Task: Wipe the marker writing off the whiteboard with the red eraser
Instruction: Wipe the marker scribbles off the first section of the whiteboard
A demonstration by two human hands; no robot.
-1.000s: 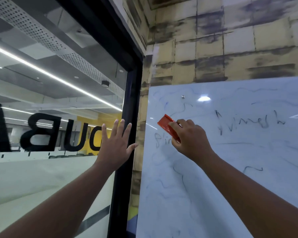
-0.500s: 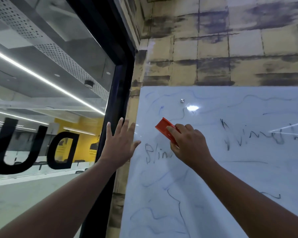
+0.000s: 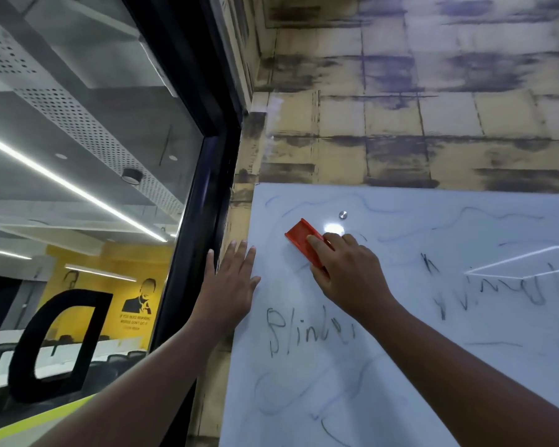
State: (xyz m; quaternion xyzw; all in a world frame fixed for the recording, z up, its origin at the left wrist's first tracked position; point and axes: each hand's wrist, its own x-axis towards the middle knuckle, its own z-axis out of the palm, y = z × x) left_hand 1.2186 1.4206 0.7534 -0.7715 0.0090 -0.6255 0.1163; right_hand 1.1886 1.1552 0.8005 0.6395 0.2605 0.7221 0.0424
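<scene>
While my right hand point(image 3: 349, 275) grips the red plastic block eraser point(image 3: 304, 241), I've got it pressed flat on the glossy white wall-mounted whiteboard point(image 3: 400, 350), upper left area, just below-left of a small round metal mounting stud point(image 3: 343, 215). Black marker writing point(image 3: 307, 333) sits lower down, more scribbles point(image 3: 497, 285) off to the right. Left hand point(image 3: 229, 285), fingers straight & apart, rests flat across the board's left edge & the yellowish tiled wall point(image 3: 400, 124), next to the black window frame point(image 3: 194, 253).
</scene>
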